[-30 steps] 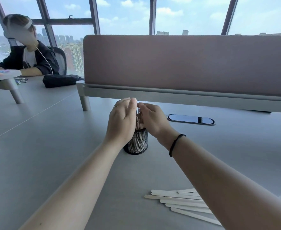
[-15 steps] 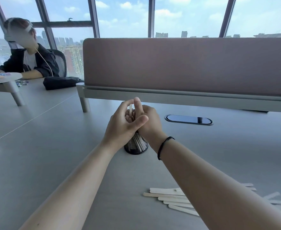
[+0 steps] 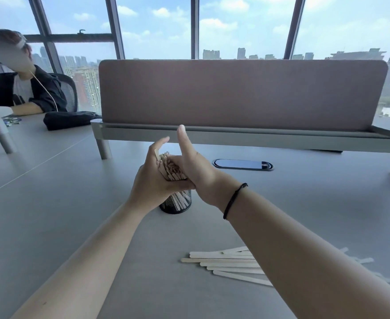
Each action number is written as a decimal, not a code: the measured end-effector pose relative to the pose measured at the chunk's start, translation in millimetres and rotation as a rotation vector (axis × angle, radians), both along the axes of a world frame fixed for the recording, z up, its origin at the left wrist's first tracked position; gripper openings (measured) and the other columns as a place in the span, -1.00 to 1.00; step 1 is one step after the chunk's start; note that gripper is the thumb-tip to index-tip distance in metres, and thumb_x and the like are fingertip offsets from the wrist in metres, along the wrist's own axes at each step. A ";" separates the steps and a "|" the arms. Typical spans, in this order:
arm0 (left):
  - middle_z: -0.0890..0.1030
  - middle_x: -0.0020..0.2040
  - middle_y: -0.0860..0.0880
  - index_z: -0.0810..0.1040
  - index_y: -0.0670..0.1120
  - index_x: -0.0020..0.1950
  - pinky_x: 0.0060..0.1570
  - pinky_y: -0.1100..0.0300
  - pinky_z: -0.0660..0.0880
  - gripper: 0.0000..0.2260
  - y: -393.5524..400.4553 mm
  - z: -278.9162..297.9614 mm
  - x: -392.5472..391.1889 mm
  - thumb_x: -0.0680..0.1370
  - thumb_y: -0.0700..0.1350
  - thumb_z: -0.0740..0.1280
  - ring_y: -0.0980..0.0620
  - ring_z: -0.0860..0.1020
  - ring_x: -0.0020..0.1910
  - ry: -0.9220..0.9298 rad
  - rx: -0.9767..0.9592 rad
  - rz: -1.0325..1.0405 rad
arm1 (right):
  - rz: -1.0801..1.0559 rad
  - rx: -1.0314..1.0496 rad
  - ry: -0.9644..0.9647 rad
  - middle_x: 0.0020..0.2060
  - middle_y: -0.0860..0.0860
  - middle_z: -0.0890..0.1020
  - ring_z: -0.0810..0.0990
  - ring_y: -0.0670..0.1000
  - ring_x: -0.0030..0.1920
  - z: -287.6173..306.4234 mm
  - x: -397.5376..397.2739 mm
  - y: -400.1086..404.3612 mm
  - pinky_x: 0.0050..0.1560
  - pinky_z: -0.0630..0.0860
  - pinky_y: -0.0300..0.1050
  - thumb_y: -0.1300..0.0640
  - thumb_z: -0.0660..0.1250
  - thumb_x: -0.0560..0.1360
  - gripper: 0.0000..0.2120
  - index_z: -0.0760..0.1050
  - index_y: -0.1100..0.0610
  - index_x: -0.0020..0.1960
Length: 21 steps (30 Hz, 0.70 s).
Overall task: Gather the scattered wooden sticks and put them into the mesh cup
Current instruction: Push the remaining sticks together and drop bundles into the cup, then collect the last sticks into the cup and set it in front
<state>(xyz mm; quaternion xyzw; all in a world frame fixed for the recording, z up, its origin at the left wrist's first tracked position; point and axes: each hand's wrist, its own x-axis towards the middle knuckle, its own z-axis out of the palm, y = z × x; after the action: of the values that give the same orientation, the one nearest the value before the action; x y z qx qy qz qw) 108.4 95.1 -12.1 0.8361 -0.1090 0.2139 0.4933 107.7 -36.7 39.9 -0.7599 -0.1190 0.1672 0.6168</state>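
Lifting since before, right hand (image 3: 196, 166) thumb now upright beside sticks (image 3: 170, 168).

Mesh cup (image 3: 176, 203) rim hidden behind both hands; loose sticks (image 3: 226, 264) partly covered by right forearm (image 3: 304, 256); seated person's face blurred.

A black mesh cup (image 3: 176, 203) stands upright on the counter, packed with a bundle of pale wooden sticks (image 3: 170, 168) rising above its rim. More loose sticks (image 3: 226, 264) lie flat nearer by, roughly parallel, perhaps a dozen, partly hidden.
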 end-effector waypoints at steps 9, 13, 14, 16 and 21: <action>0.74 -0.16 -0.02 0.54 0.13 0.14 -0.08 0.09 0.60 -0.55 -11.9 8.4 -0.1 0.35 -0.10 0.62 0.00 0.69 -0.18 0.038 -0.073 -0.098 | -0.193 0.064 -0.050 0.03 -0.16 0.68 0.61 -0.06 0.17 -0.6 -30.9 -51.5 0.30 0.42 -0.05 -0.38 0.19 0.52 -0.37 0.46 0.05 0.37; 0.64 -0.22 -0.15 0.59 0.13 0.11 -0.17 0.16 0.50 -0.59 -5.2 8.7 7.0 0.32 -0.09 0.59 0.01 0.57 -0.27 0.053 -0.173 -0.098 | -0.322 0.045 -0.106 0.08 0.05 0.72 0.69 0.00 0.01 -22.9 -45.6 -93.8 0.10 0.54 -0.15 -0.11 0.28 0.60 -0.65 0.57 0.08 0.24; 0.65 -0.18 -0.23 0.59 0.14 0.13 -0.11 0.11 0.51 -0.56 -2.2 7.9 8.4 0.29 -0.07 0.58 -0.02 0.58 -0.23 0.061 -0.216 -0.117 | -0.334 -0.027 -0.141 0.10 0.09 0.71 0.66 -0.01 -0.01 -31.2 -49.4 -105.3 0.03 0.53 -0.20 -0.08 0.31 0.59 -0.71 0.60 0.09 0.18; 0.69 -0.04 -0.24 0.56 0.14 0.19 0.00 0.05 0.54 -0.46 0.2 6.2 8.2 0.24 -0.02 0.58 -0.03 0.62 -0.13 0.064 -0.294 -0.151 | -0.283 -0.300 -0.240 0.19 -0.02 0.67 0.61 -0.08 0.09 -49.9 -56.9 -130.8 0.12 0.49 -0.20 -0.12 0.36 0.55 -0.65 0.61 0.06 0.23; 0.57 0.22 0.00 0.43 0.05 0.37 0.28 0.18 0.39 -0.33 -13.4 19.2 -7.2 0.31 0.18 0.50 0.11 0.51 0.27 -0.206 -0.073 0.051 | -0.178 -0.788 -0.347 0.32 -0.16 0.54 0.53 -0.05 0.29 -75.2 -78.8 -170.4 0.25 0.41 -0.14 -0.25 0.29 0.53 -0.53 0.51 -0.07 0.36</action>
<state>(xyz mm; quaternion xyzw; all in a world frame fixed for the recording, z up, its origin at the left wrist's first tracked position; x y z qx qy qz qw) 101.2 81.7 7.2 0.7936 -0.1298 0.3150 0.5041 28.9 -207.1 -35.3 -0.9612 -0.0821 0.0161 0.2627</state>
